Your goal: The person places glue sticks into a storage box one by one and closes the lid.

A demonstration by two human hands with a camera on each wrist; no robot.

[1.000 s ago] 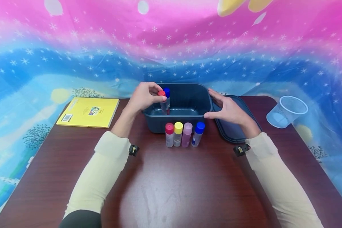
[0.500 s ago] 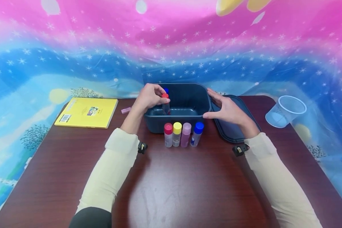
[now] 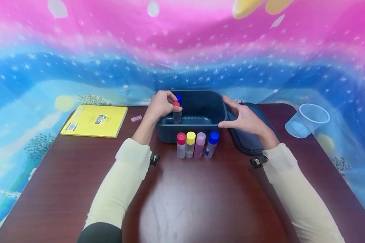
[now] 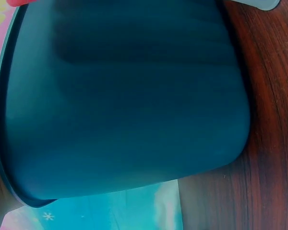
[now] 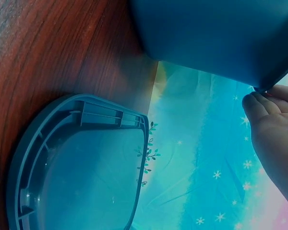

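In the head view my left hand (image 3: 162,104) pinches a red-capped glue stick (image 3: 177,117) by its top, holding it upright inside the dark blue-grey box (image 3: 166,133). Just behind it in the box shows a blue-capped glue stick (image 3: 178,98). My right hand (image 3: 243,116) rests with extended fingers and spread thumb at the box's right rim; the right wrist view shows its fingertips (image 5: 259,106) touching a rim corner. Before the box stand a red-capped stick (image 3: 181,146), a yellow-capped stick (image 3: 190,146), a lilac stick (image 3: 199,146) and another blue-capped stick (image 3: 211,146).
The box's lid (image 3: 246,140) lies to the right, partly beneath my right forearm. A white mesh pen holder (image 3: 307,120) stands at far right. On the left are a yellow book (image 3: 88,121) and a small pink eraser (image 3: 136,118). A patterned cloth (image 3: 109,74) hangs behind.
My left hand has moved slightly right and lower with the red-capped glue stick, and the pink eraser has come into sight beside that arm. My right hand stays at the rim.
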